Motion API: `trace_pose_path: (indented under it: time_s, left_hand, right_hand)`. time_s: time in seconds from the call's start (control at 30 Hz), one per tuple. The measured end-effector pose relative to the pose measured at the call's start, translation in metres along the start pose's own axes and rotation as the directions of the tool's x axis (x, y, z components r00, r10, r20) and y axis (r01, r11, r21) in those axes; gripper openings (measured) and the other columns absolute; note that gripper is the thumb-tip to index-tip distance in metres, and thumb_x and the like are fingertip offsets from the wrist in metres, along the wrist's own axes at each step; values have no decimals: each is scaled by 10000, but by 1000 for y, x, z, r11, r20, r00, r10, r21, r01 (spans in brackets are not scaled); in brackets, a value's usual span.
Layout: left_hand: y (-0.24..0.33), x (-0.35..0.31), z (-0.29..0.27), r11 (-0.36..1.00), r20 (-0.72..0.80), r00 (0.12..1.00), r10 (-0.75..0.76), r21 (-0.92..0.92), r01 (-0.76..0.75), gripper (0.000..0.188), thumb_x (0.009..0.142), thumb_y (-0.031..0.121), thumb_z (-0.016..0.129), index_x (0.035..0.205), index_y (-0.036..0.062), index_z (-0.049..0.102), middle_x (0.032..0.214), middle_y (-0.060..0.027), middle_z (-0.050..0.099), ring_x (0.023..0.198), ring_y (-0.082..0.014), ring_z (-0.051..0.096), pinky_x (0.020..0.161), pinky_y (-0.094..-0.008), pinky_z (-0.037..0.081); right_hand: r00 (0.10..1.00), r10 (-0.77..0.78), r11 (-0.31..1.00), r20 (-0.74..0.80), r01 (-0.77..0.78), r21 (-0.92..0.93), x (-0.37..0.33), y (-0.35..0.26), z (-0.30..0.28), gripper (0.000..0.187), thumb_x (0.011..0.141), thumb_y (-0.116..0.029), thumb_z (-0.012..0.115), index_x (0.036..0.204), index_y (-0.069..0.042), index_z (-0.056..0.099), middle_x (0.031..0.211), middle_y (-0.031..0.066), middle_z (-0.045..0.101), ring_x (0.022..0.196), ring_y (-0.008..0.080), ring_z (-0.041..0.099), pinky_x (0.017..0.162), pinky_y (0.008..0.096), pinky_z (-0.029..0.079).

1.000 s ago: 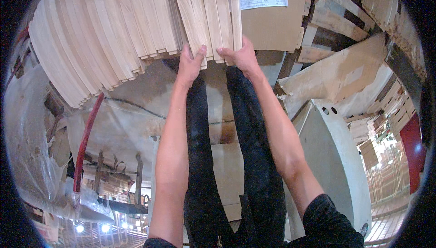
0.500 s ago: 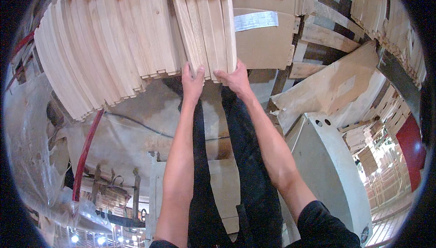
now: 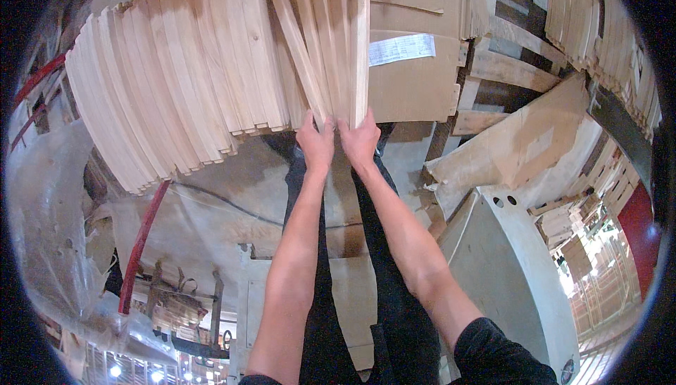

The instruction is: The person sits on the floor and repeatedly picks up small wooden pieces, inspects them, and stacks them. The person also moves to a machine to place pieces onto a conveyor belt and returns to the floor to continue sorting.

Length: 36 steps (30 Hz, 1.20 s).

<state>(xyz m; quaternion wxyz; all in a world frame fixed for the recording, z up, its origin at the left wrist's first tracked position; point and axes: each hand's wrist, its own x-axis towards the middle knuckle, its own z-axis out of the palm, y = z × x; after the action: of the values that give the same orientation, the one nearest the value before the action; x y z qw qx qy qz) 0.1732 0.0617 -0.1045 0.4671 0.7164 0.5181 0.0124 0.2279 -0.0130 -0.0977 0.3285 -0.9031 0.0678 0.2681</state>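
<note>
Several pale wooden slats (image 3: 324, 40) fan out in front of me, their near ends close together. My left hand (image 3: 315, 140) grips the end of a slanting slat (image 3: 296, 47) on the left side of this group. Around the end of an upright slat (image 3: 360, 54) at the right side, my right hand (image 3: 360, 140) is closed, thumb on its inner face. The two hands are close together, only a narrow gap between them. Left of them lies a wide row of similar slats (image 3: 169, 75) set side by side, their near ends stepped. The slats' far ends run out of view.
Brown cardboard (image 3: 412, 89) with a white paper label (image 3: 401, 50) lies right of the slats. Beyond it stand wooden pallet boards (image 3: 514, 64) and a leaning board (image 3: 514, 131). A grey metal cabinet (image 3: 507, 265) is at lower right, a red pole (image 3: 143, 247) at lower left.
My hands have come closer together, the left one moving right. The slats between them have spread apart at their far ends and now stand tilted against each other. The view has shifted slightly.
</note>
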Motion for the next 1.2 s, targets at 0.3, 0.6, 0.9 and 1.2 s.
trace_pose_path:
  time_s: [0.3, 0.6, 0.9, 1.2]
  left_hand:
    - [8, -3, 8, 995, 47, 997, -58, 86, 54, 355, 837, 129, 642, 1107, -86, 557, 951, -306, 614, 932, -462, 591, 807, -470, 463]
    - [-8, 22, 12, 983, 57, 998, 8, 180, -18, 327, 858, 203, 639, 1036, -66, 585, 820, -227, 625, 802, -389, 609, 740, -455, 460]
    - [2, 33, 6, 984, 162, 972, -171, 85, 159, 406, 855, 235, 638, 1105, -81, 587, 835, -207, 633, 721, -298, 609, 672, -396, 472]
    - [1, 34, 6, 995, 114, 990, -85, -47, 91, 283, 852, 220, 630, 983, -31, 629, 786, -151, 652, 693, -238, 607, 673, -357, 479]
  right_hand:
    - [991, -130, 985, 17, 131, -115, 0, 8, 0, 360, 784, -197, 710, 1032, -11, 526, 781, 266, 635, 752, 452, 627, 649, 493, 500]
    - [997, -76, 990, 28, 79, -115, 12, 11, 0, 385, 800, -235, 717, 1080, -17, 569, 805, 255, 646, 778, 444, 632, 686, 476, 507]
    - [969, -239, 971, 63, 239, 7, 16, 12, -8, 490, 811, -252, 711, 1197, 0, 545, 1024, 238, 640, 939, 372, 636, 815, 419, 499]
    - [885, -295, 946, 360, 324, -21, 48, 41, -8, 759, 848, -263, 663, 1463, -60, 268, 1174, 310, 508, 1043, 449, 522, 951, 471, 408]
